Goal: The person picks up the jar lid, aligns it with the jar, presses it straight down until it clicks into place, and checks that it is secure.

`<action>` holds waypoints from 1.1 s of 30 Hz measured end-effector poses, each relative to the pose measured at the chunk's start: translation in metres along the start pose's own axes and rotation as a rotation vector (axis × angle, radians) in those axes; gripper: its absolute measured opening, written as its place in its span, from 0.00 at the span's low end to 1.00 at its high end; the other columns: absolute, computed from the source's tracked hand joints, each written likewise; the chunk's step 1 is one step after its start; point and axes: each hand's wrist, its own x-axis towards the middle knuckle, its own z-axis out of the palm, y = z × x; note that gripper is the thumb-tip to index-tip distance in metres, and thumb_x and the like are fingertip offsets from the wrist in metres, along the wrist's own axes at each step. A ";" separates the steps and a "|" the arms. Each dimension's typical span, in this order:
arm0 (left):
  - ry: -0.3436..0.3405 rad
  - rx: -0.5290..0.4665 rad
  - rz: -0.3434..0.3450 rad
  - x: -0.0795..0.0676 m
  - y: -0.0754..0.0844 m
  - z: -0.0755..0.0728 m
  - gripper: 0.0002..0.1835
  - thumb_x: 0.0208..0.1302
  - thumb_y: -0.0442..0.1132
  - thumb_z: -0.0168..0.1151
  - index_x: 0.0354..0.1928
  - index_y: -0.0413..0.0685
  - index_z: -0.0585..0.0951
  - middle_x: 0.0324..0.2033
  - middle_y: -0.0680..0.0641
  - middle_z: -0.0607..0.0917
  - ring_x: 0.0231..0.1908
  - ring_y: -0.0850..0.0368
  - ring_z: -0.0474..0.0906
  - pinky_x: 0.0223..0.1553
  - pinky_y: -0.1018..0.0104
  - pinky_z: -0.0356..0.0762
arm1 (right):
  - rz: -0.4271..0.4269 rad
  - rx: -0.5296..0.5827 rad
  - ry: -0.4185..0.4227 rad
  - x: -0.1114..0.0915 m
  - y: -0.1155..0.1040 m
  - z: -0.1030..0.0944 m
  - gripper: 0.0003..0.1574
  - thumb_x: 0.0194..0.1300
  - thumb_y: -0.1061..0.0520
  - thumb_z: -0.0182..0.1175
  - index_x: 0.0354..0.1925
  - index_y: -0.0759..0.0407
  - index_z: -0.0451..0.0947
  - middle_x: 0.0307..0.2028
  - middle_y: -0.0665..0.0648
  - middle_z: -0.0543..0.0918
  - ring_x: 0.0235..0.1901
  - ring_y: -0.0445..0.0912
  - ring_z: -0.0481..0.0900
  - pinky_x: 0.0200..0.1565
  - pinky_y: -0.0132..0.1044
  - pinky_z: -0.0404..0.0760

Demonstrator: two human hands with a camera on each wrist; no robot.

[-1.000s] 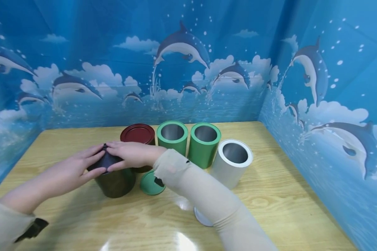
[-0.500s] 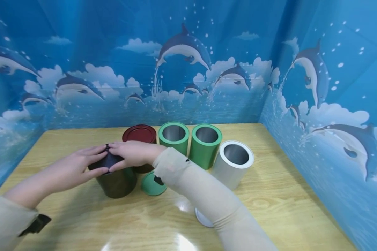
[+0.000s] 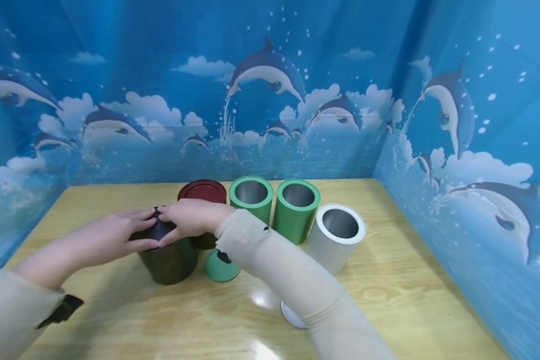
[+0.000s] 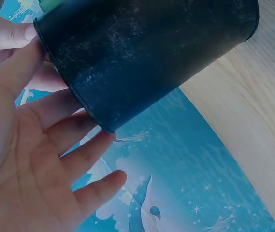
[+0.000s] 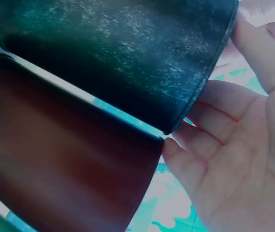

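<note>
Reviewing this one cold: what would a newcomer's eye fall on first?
Probably the bright blue backdrop with its leaping dolphins, rising behind and beside the wooden table. Next, the left hand and right hand, close together on top of a dark can on the table's left side. Then the two open green cans near the back, with an open white can nearer the camera to their right.

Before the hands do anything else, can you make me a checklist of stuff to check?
1. Is the black can upright on the table? Ok.
2. Are the left hand and right hand touching its top? Ok.
3. Is its top closed tight? Cannot tell; the hands cover much of it.
4. Is the red can covered? Ok.
5. Is the white can covered? Not ok, it's open.
6. Is the green lid on a can? Not ok, it's on the table.
</note>
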 end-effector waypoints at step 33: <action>0.064 0.022 -0.087 -0.010 -0.001 0.005 0.42 0.58 0.65 0.56 0.61 0.35 0.71 0.60 0.27 0.66 0.55 0.29 0.66 0.48 0.38 0.69 | 0.009 -0.035 0.064 -0.010 -0.005 0.012 0.41 0.67 0.35 0.47 0.72 0.48 0.52 0.71 0.50 0.53 0.68 0.37 0.51 0.64 0.26 0.54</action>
